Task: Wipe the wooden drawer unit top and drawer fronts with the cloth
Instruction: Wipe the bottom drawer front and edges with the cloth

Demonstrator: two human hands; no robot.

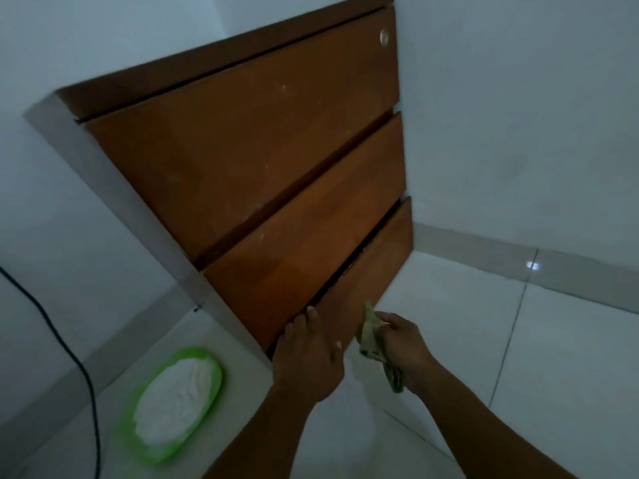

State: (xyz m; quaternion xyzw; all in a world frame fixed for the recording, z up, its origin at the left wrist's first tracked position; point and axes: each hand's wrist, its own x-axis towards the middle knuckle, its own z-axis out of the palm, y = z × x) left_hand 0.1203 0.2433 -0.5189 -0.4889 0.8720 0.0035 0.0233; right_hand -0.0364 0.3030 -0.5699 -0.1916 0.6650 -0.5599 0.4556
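Observation:
The wooden drawer unit (242,160) stands in a corner, seen from above, with three brown drawer fronts and a small round lock near the top right. Its top is out of sight. My left hand (306,357) rests on the bottom drawer front (377,271), fingertips hooked at the gap along its upper edge. My right hand (403,347) grips a crumpled green cloth (371,337) held against the lower part of that same drawer front, just right of my left hand.
A green bowl (209,357) holding white powder sits on the white tiled floor left of the unit. A black cable (77,368) runs down the left wall. White walls close in on both sides; open tiled floor (518,357) lies to the right.

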